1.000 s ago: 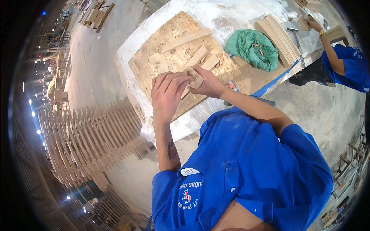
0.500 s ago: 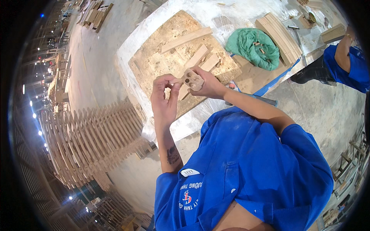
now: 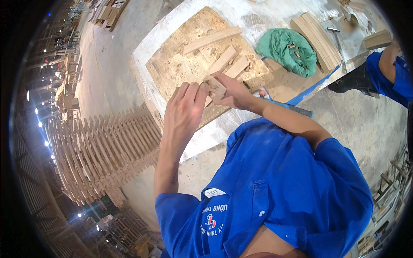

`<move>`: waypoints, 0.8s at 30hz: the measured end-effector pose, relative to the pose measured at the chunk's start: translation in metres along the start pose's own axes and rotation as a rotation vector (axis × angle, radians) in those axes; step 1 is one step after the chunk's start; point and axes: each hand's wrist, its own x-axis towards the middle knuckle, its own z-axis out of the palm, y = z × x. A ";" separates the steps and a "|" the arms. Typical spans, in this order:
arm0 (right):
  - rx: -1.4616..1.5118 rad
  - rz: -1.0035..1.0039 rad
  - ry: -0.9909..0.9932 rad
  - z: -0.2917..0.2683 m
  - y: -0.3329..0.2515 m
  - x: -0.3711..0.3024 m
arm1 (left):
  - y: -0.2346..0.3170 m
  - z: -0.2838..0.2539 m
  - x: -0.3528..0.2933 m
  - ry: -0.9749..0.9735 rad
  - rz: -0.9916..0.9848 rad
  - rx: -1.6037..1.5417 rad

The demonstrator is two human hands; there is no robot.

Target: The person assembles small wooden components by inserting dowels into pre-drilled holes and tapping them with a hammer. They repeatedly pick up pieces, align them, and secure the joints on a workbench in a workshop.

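Observation:
My right hand [image 3: 234, 92] grips a short, pale wooden block [image 3: 217, 87] above the near side of the worktable. Hollows show in the block's upper face, partly covered by my fingers. My left hand [image 3: 186, 103] is closed against the block's left end, its back turned up. Its fingertips are hidden, so whatever they pinch cannot be made out. Just beyond my hands, wooden strips [image 3: 223, 59] lie on a worn particle board [image 3: 172, 60]. One longer strip [image 3: 212, 39] lies farther back.
Right of the board sits a green cloth bag [image 3: 279, 45] holding small wooden dowels. Stacked boards [image 3: 316, 41] stand beyond it. A blue-handled tool [image 3: 297, 111] lies at the table's near edge. A large slatted wood stack [image 3: 103, 150] is at left. Another person's blue sleeve [image 3: 389, 79] shows far right.
My left hand has turned from a visible pinch to back-up, its fingers now covering the block's left end. The block has tilted in my right hand, and its holes show less.

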 end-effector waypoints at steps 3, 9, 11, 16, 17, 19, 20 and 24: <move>-0.001 0.039 0.006 0.001 0.000 0.001 | 0.003 -0.003 0.003 -0.027 0.023 0.017; 0.054 0.027 0.047 0.004 -0.009 0.002 | 0.005 0.004 0.001 0.032 0.032 0.076; 0.172 0.097 0.040 0.001 -0.012 -0.002 | -0.001 0.006 0.002 0.039 0.056 0.066; 0.100 0.043 0.017 0.000 -0.012 0.005 | -0.011 0.005 0.006 0.042 0.050 0.023; 0.081 0.040 0.011 0.000 -0.013 0.008 | -0.011 0.004 0.006 0.056 0.031 -0.005; 0.054 0.007 0.014 0.002 -0.017 0.007 | -0.011 0.008 0.001 0.084 -0.004 -0.061; 0.044 -0.007 0.026 0.003 -0.018 0.005 | -0.014 0.006 0.001 0.043 -0.023 -0.108; 0.109 -0.045 0.073 0.007 -0.009 0.011 | -0.008 -0.015 0.003 -0.042 -0.303 -0.388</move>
